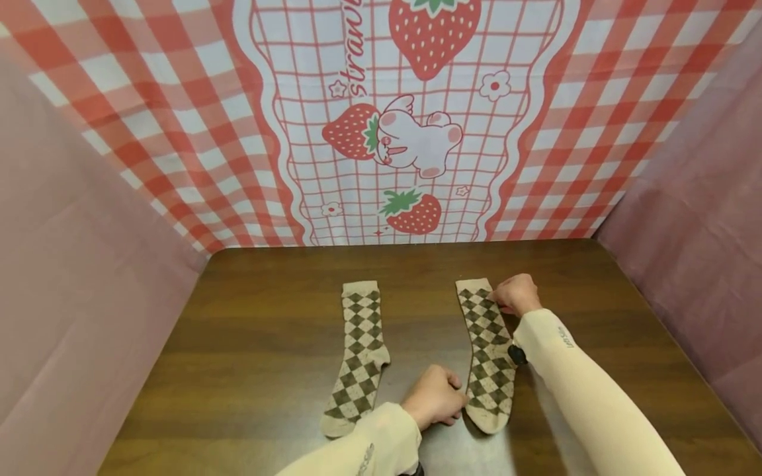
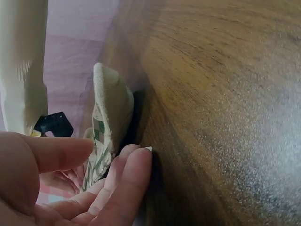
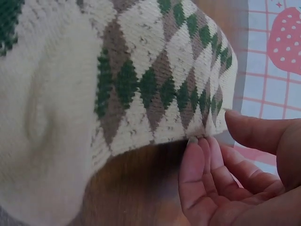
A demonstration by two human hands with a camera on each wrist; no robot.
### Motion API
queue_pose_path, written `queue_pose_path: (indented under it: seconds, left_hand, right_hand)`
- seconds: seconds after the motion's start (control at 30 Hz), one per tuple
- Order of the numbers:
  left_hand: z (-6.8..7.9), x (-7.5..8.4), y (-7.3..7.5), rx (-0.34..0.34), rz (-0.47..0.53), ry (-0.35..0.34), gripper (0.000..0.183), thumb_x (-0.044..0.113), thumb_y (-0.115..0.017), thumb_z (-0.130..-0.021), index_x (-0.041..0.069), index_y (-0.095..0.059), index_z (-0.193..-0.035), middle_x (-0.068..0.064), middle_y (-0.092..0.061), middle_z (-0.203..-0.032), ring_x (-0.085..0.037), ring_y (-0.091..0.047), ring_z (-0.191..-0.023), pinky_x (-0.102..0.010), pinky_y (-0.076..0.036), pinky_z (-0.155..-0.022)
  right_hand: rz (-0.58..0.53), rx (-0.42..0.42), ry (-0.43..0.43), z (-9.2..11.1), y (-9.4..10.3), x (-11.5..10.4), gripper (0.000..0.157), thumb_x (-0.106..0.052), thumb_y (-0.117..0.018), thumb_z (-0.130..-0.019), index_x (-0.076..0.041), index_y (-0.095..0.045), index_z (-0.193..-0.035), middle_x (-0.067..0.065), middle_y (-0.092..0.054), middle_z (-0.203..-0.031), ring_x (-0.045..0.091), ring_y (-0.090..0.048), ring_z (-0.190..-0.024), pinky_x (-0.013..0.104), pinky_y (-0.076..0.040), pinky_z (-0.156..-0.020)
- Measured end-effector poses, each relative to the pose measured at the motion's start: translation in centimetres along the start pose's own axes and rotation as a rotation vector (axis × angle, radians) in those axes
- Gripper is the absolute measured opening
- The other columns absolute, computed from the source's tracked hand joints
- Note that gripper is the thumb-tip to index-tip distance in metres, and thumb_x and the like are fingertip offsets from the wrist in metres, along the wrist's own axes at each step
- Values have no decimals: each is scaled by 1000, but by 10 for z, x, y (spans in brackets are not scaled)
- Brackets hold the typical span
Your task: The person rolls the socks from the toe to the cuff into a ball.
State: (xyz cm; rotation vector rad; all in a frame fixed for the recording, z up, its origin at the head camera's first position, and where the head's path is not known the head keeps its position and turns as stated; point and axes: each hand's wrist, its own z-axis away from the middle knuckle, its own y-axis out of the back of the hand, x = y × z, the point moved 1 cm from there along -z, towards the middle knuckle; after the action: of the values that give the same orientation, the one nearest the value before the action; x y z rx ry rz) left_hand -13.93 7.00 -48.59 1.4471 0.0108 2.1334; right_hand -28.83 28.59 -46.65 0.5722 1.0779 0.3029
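A beige sock (image 1: 489, 347) with dark green and brown diamonds lies on the right, its cuff toward the back and its toe toward the front. My left hand (image 1: 436, 396) pinches its left edge near the toe; in the left wrist view the sock (image 2: 109, 108) passes between thumb and fingers. Up by the cuff, my right hand (image 1: 516, 294) pinches the opposite edge. The right wrist view has that sock's edge (image 3: 155, 108) between the thumb and the fingertips, slightly off the wood. A matching sock (image 1: 361, 344) lies flat to the left, its toe partly behind my left sleeve.
Both socks are on a brown wooden table (image 1: 262, 344). Behind it hangs a red-and-white checked cloth (image 1: 208, 132) with strawberry prints. Pink cloths (image 1: 77, 264) close off both sides. Dark wrist devices (image 1: 516, 355) show at the sleeve cuffs.
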Motion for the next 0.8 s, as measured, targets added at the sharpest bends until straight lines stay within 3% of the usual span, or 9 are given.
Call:
queue_pose_path:
  seconds: [0.27,0.43,0.57,0.73,0.8]
  left_hand:
    - [-1,2,-5,98,-155,-19,25,3,-84,-70,11,-61,-78,0,-58,-52,-11,-54,-38,-26,-46,-41]
    - [-2,4,-8,99,-223,-16,27,3,-84,-68,13,-60,-75,-1,-57,-65,-10,-51,-37,-26,-45,-42]
    - [-4,5,-6,70,-201,8,23,0,-82,-69,12,-63,-77,-2,-58,-74,-11,-53,-40,-26,-46,-42]
    - [-5,3,-3,32,-114,-2,19,-7,-74,-72,9,-66,-79,-3,-58,-71,-14,-55,-42,-27,-48,-43]
    - [-6,2,-2,9,-62,-21,18,-9,-70,-74,7,-67,-81,-4,-59,-69,-15,-56,-44,-28,-49,-44]
  right_hand:
    - [68,85,-21,-7,-9,-1,15,-6,-76,-83,7,-70,-86,17,-63,-87,24,-60,-65,31,-55,-56]
    - [93,78,2,-8,-9,2,16,-9,-75,-85,5,-69,-79,12,-62,-74,21,-56,-58,31,-51,-52]
    - [95,53,28,-8,-5,1,16,-9,-72,-87,5,-70,-81,8,-61,-69,18,-54,-55,32,-48,-54]
    - [14,-1,43,-8,1,1,16,-4,-67,-89,5,-68,-75,5,-57,-64,15,-51,-51,33,-48,-56]
    - [-30,-22,38,-7,3,2,14,-2,-64,-90,7,-69,-79,10,-61,-72,20,-57,-58,34,-51,-60]
